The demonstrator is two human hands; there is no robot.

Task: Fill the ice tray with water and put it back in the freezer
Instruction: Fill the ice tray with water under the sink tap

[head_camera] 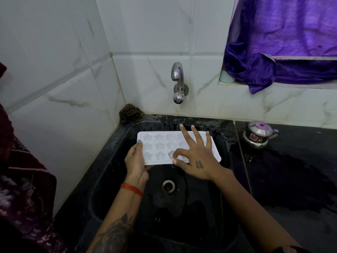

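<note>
Ice tray (160, 148), white with star-shaped cups, sits level over my black sink (116, 161), at about the centre of my view and a little toward 12 o'clock from the drain (168, 186). My left hand (135, 161) grips its short end at 9 o'clock, thumb lying on the top rim and the other fingers curled underneath. My right hand (193, 157) lies over the tray's 3 o'clock half with fingers spread wide and mostly straight; the thumb and index fingertip press down near the front edge, around a cup in the nearest row, while the other fingers reach across toward the far rim. Whether the cups hold any water I cannot tell; they look pale and even.

At 12 o'clock from the tray, well above it on the tiled wall, the chrome tap (177, 77) points down, and I see no stream from it. A brown scrubber (130, 114) is tucked into the corner at 11 o'clock, on the sink's ledge. At 3 o'clock, on the wet black counter (291, 179), stands a small steel kettle (259, 134) with a purple knob. Up at 1 o'clock a purple curtain (284, 42) drapes over the window ledge, half covering a pale cup (226, 77). A red thread bracelet (132, 189) circles my left wrist, and a dark red patterned cloth (21, 179) hangs at 8 o'clock.
</note>
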